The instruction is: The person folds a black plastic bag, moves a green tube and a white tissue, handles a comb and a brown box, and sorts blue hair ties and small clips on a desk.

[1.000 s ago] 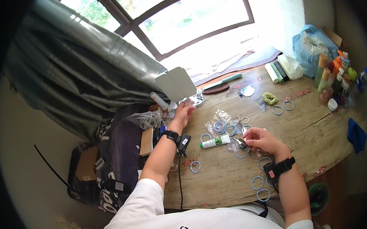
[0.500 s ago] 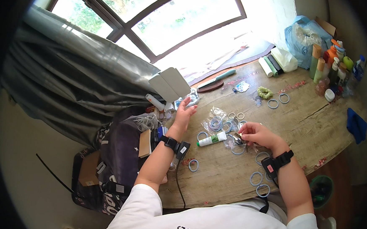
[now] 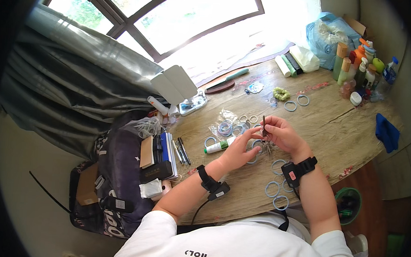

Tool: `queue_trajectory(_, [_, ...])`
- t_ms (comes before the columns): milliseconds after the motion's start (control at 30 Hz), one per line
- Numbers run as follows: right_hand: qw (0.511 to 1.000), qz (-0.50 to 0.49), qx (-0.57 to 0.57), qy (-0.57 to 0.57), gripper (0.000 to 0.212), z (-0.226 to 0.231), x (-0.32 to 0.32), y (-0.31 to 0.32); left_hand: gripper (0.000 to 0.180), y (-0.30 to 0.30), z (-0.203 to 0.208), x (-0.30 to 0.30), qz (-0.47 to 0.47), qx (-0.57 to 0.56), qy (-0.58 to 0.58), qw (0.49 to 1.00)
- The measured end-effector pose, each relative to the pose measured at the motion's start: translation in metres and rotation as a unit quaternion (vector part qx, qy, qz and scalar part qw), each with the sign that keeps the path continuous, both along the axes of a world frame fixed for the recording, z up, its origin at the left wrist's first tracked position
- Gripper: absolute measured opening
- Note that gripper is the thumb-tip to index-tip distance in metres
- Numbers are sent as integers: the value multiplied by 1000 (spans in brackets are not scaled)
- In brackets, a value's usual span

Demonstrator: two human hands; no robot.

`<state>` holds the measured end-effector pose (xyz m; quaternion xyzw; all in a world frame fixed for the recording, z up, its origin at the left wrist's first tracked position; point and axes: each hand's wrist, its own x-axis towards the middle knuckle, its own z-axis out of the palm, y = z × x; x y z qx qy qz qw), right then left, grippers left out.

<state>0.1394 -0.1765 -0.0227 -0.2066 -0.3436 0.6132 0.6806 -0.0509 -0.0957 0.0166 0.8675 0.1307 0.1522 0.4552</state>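
- I see the right hand (image 3: 284, 136) pinching a slim dark tool (image 3: 263, 123), right of the frame's centre; its long axis stands near upright in view;
- my left hand (image 3: 239, 153) lies to its lower left, fingers extended, thumb apart; its fingertips reach the tool's lower end; contact I cannot tell;
- a green-capped tube (image 3: 220, 145) lies just left, on the surface (image 3: 327, 140).

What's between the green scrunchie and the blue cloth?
Head view: two light-blue rings beside the green scrunchie, then just wood tabletop up to the blue cloth.
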Motion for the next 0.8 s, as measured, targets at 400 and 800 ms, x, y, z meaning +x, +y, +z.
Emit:
queue_trajectory(400, [990,21,71,121,11,-1,2,2,14,-9,-11,20,91,10,-47,995])
queue_trajectory(800, [999,-39,-5,27,16,0,-1,5,10,35,18,-2,93,-206,-197,954])
